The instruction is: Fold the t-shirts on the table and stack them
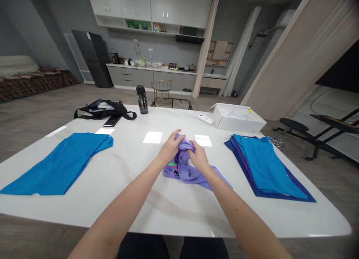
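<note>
The lavender cloth (187, 170) is bunched on the white surface (134, 210), straight in front of the person. Its upper part is raised between the hands, while the lower part lies crumpled and trails to the right under the right forearm. A green and pink print shows on its left side.

The left hand (168, 148) and right hand (199, 159) are close together, both clamped on the raised part of the cloth. Folds hide some fingertips, so which layers each one grips cannot be told.

Left of the cloth, well apart, lies a blue garment (60, 165), flat with one end doubled over. To its right is a stack (266, 167) of blue, purple and navy garments, the edges not lined up. Beyond the cloth stand a bottle (142, 101) and, farther left, a black bag (105, 110) with a phone (112, 120) just beside it. Beyond it to the right are a white device (205, 120) and an open box (238, 118).

With the cloth so bunched, a pull on mismatched layers could twist it or trap creases inside. If one hand slips, the raised part would probably drop back into a heap. A wide sweep rightward could catch the trailing end on the stack and skew its loose edges.
</note>
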Demonstrator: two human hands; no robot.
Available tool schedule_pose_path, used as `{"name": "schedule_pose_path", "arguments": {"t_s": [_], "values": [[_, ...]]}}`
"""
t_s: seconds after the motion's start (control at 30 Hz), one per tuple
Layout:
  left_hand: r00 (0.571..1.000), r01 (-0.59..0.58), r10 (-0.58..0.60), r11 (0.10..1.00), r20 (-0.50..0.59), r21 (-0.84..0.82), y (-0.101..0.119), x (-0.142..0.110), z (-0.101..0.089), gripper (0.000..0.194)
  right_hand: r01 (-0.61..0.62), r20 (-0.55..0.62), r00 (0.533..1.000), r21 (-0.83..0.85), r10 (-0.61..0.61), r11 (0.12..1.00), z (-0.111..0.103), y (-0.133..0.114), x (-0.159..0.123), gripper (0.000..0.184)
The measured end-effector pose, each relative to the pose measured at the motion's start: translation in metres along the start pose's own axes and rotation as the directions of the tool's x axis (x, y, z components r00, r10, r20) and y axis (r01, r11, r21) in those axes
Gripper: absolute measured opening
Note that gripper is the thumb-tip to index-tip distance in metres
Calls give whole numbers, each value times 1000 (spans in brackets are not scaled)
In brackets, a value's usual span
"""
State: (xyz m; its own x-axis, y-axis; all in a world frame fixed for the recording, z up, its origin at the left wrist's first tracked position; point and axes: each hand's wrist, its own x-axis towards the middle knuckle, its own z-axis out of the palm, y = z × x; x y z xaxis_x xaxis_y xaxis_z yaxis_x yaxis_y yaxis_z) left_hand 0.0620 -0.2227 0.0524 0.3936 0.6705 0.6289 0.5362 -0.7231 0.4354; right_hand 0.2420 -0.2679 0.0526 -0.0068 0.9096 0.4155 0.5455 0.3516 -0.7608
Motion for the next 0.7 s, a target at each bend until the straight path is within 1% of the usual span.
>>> {"name": "schedule_pose_path", "arguments": {"t_s": [0.07, 0.1, 0.13, 0.2, 0.23, 0.27, 0.33, 0.37, 0.4, 0.43, 0.47, 0.5, 0.53, 0.57, 0.6, 0.63, 0.7], "values": [[993, 110, -106, 992, -56, 68, -7, -3, -9, 74, 22, -5, 1000, -46, -23, 999, -7, -5, -5, 34], [982, 176, -169, 981, -82, 83, -9, -4, -13, 75, 36, -5, 999, -64, -37, 997, -9, -7, -8, 35], [966, 244, -235, 966, -106, 82, -10, -5, -17, 76, 49, -10, 999, -79, -50, 996, -12, -8, -11, 36], [921, 373, -367, 928, -130, 21, -8, -5, -22, 73, 54, -55, 997, -92, -59, 994, -15, -10, -14, 38], [892, 432, -432, 901, -131, -34, -5, -4, -24, 67, 38, -97, 994, -84, -46, 996, -15, -10, -14, 38], [859, 487, -497, 867, -122, -106, -1, -3, -25, 56, 11, -148, 989, -66, -20, 998, -15, -10, -14, 37], [788, 567, -612, 765, -70, -305, 9, 3, -27, 29, -71, -240, 968, 8, 71, 997, -13, -10, -10, 35], [763, 577, -646, 700, -29, -421, 14, 7, -27, 22, -119, -252, 958, 72, 134, 990, -11, -10, -7, 37], [752, 563, -659, 631, 14, -534, 20, 10, -27, 19, -166, -226, 954, 152, 198, 974, -8, -10, -5, 43], [756, 529, -652, 563, 52, -635, 24, 14, -26, 20, -208, -155, 956, 243, 250, 948, -5, -11, -3, 51], [772, 488, -630, 505, 83, -712, 29, 17, -26, 21, -241, -50, 961, 331, 272, 912, -1, -13, -2, 60], [793, 453, -599, 463, 108, -761, 33, 19, -24, 22, -262, 68, 964, 405, 257, 876, 3, -14, -2, 66], [813, 434, -567, 437, 134, -788, 37, 21, -23, 22, -268, 166, 962, 458, 215, 848, 7, -16, -2, 68], [825, 430, -541, 417, 162, -801, 40, 21, -22, 22, -260, 225, 960, 490, 167, 832, 11, -18, -3, 67], [832, 437, -520, 397, 194, -807, 42, 21, -21, 22, -243, 240, 961, 506, 135, 828, 14, -19, -4, 63], [834, 443, -505, 374, 222, -815, 43, 20, -21, 22, -228, 225, 966, 509, 128, 830, 17, -20, -5, 58], [830, 432, -506, 318, 234, -844, 42, 17, -23, 22, -240, 173, 969, 499, 176, 833, 18, -18, -6, 44]]}}
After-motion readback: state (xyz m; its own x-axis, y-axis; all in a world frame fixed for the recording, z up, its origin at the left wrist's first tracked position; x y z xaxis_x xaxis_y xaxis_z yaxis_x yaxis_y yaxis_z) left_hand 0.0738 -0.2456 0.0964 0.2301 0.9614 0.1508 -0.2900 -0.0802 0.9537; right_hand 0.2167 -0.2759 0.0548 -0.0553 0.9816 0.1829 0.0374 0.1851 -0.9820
